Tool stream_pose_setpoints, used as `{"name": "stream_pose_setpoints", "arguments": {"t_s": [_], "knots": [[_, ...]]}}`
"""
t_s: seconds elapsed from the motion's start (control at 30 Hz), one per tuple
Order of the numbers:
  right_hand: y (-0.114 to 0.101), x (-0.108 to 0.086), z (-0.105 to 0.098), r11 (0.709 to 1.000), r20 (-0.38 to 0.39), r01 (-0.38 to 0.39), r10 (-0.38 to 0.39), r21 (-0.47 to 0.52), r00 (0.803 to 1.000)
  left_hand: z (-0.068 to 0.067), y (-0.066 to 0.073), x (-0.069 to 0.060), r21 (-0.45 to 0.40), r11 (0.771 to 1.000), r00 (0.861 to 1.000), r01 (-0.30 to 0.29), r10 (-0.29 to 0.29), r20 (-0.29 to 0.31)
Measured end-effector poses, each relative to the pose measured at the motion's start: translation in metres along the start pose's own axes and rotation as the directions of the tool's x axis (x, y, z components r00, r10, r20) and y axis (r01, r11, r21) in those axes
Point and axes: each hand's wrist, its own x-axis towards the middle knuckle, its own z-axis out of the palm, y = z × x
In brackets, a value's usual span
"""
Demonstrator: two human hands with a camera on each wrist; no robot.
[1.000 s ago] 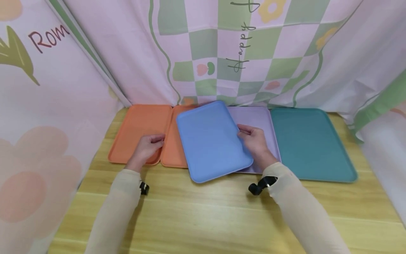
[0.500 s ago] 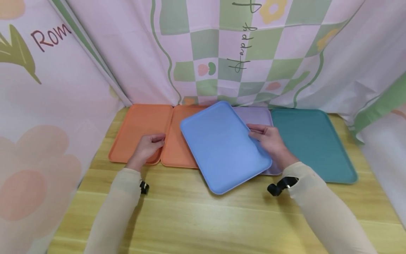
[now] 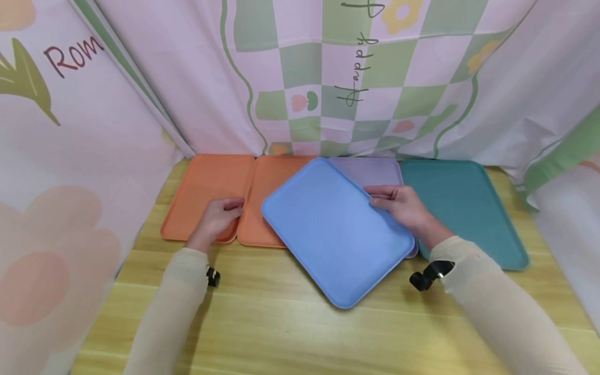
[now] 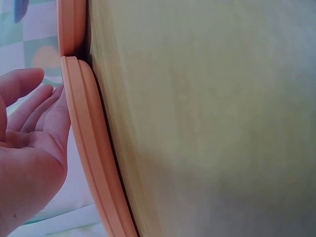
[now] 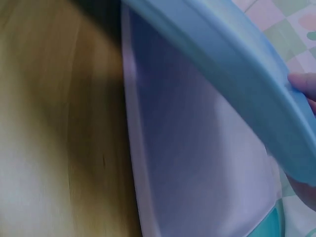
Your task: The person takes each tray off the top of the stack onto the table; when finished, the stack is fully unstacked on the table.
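Note:
A blue tray (image 3: 337, 229) hangs at an angle over the second orange tray (image 3: 260, 219) and the lilac tray (image 3: 389, 169). My right hand (image 3: 405, 208) pinches its right edge, thumb on top. Seen in the right wrist view, the raised blue tray (image 5: 227, 64) stands clear of the lilac tray (image 5: 182, 143) underneath. My left hand (image 3: 215, 221) rests at the right side of the leftmost orange tray (image 3: 215, 179), beside the seam between the two orange ones. Its fingers look relaxed in the left wrist view, with nothing gripped between them.
A teal tray (image 3: 464, 213) lies at the right end of the row on the wooden table (image 3: 281, 333). Behind the row hangs a checkered curtain (image 3: 342, 78), and more patterned cloth (image 3: 70, 172) closes off the left side.
My right hand has moved right with the blue tray. The tray has turned further, its lower corner swinging right and nearer to me. The left hand has stayed put.

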Motion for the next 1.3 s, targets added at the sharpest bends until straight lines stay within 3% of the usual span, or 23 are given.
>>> {"name": "stream_pose_setpoints", "arguments": {"t_s": [0.27, 0.47, 0.7, 0.97, 1.3], "knots": [[0.006, -0.002, 0.002, 0.999, 0.111, 0.041, -0.038, -0.024, 0.993, 0.0, 0.0, -0.001, 0.024, 1.0, 1.0, -0.014, 0.014, 0.002], [0.006, -0.006, 0.008, 0.997, 0.22, 0.074, -0.073, 0.003, 0.973, 0.001, 0.001, -0.003, 0.032, 0.999, 1.0, 0.004, -0.004, 0.006], [0.006, -0.004, 0.018, 0.982, 0.314, 0.188, -0.175, -0.013, 0.933, 0.0, 0.0, -0.001, 0.029, 1.0, 1.0, 0.003, -0.004, 0.007], [0.005, -0.004, 0.031, 0.969, 0.437, 0.248, -0.215, -0.019, 0.873, 0.0, -0.001, 0.0, 0.014, 1.0, 1.0, -0.008, 0.008, 0.021], [0.002, -0.01, 0.055, 0.929, 0.465, 0.35, -0.26, -0.118, 0.846, -0.001, 0.001, -0.001, -0.01, 1.0, 0.999, 0.025, -0.024, 0.026]]}}
